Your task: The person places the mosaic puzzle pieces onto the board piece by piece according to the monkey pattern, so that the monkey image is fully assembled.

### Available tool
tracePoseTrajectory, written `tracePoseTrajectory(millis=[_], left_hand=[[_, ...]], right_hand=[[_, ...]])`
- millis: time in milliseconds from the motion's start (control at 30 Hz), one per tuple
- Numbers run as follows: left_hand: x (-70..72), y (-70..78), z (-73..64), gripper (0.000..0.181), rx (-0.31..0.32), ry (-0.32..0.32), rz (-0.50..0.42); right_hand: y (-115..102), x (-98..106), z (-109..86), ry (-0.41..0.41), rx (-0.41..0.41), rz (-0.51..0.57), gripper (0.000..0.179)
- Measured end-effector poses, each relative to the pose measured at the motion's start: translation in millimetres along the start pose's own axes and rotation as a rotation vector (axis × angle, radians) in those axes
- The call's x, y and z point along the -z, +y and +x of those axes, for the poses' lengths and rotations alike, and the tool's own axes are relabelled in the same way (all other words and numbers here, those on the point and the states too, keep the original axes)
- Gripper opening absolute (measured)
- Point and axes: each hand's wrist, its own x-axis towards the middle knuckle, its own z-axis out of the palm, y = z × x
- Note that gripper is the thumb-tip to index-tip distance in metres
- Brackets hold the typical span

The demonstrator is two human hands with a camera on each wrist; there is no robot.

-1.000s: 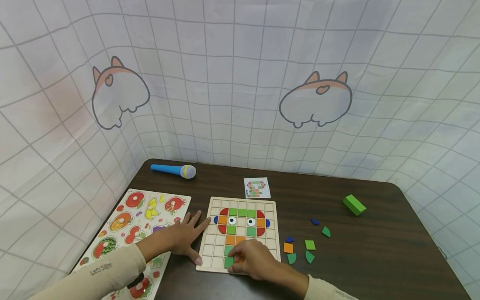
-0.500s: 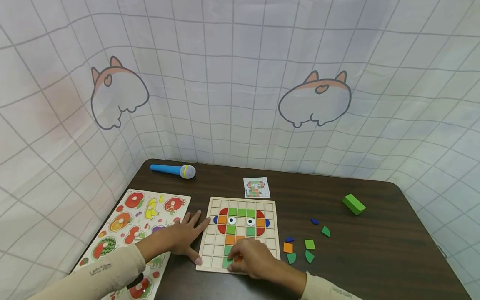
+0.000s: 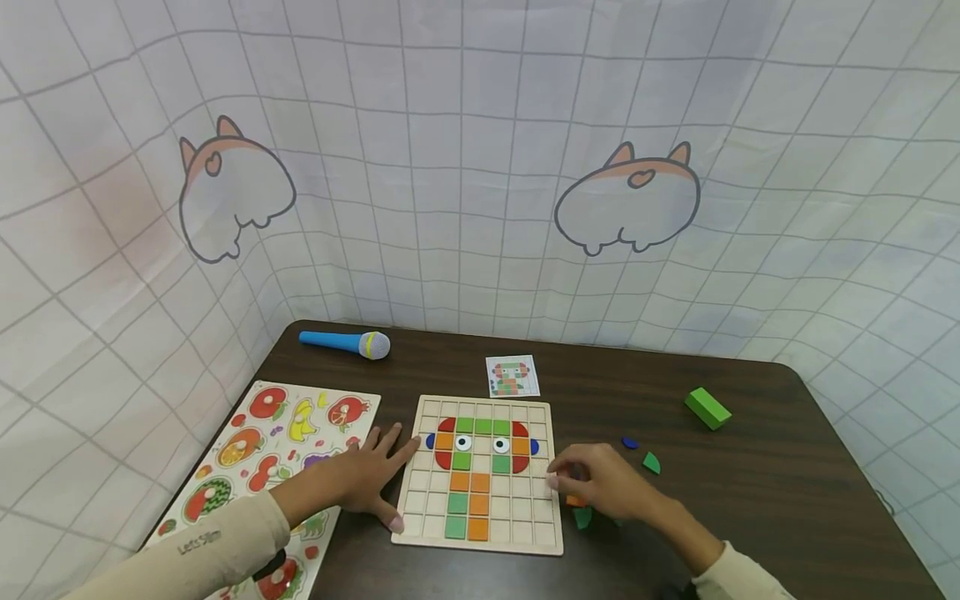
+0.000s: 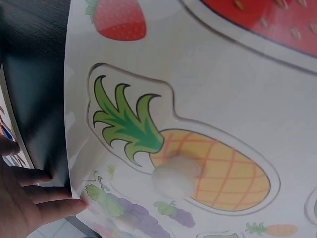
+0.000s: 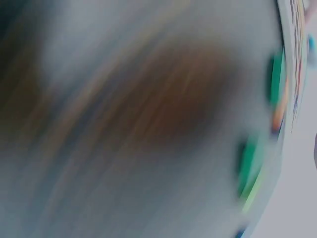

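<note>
A wooden grid board [image 3: 522, 533] holds a face of red, green, orange and blue pieces with two eyes. Below the face, orange tiles [image 3: 478, 505] and green tiles [image 3: 456, 515] form a column. My left hand [image 3: 375, 475] lies with fingers spread at the board's left edge; in the left wrist view its fingertips reach the edge of a fruit puzzle [image 4: 225, 104]. Over the board's right edge hovers my right hand [image 3: 603, 482], fingers bent loosely with nothing visible in them. Partly beneath it show an orange square [image 3: 576, 501] and a green quarter-circle [image 3: 582, 517].
Farther right lie a blue piece [image 3: 630, 442], another green quarter-circle [image 3: 652, 462] and a green block [image 3: 708, 408]. A pattern card [image 3: 513, 376] sits behind the board. At the back left rests a blue toy microphone [image 3: 345, 342]. Fabric curtains [image 3: 480, 167] surround the table.
My right hand has left the bottom of the board and moved right toward the loose pieces. An orange tile it covered now shows in the bottom row. My left hand stays put.
</note>
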Motion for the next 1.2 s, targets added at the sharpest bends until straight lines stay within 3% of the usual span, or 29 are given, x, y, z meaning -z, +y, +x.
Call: tracePoseTrajectory(millis=[67, 233, 333, 467, 1000, 1200], left_hand=[[-1.1, -1.0, 1.4, 0.121, 0.003, -0.002, 0.001], [-3.2, -2.4, 3.5, 0.121, 0.004, -0.002, -0.006], [-4.2, -2.7, 2.9, 0.122, 0.004, -0.002, -0.005], [-4.4, -2.6, 2.2, 0.122, 0.005, -0.004, 0.0], [-3.6, -2.1, 3.5, 0.121, 0.006, -0.004, -0.005], [-3.3, -1.5, 3.2, 0.122, 0.013, -0.006, 0.002]], right_hand=[[18.6, 16.2, -14.0, 0.073, -0.03, -0.014, 0.015], [57.2, 48.0, -44.6, 0.24, -0.215, -0.127, 0.012], [71.9, 56.9, -55.9, 0.257, -0.321, -0.185, 0.017], [83.1, 59.2, -62.9, 0.229, -0.398, -0.223, 0.027], [80.3, 60.4, -63.7, 0.203, -0.522, -0.274, 0.035], [80.8, 54.7, -64.1, 0.247, -0.463, -0.279, 0.029]])
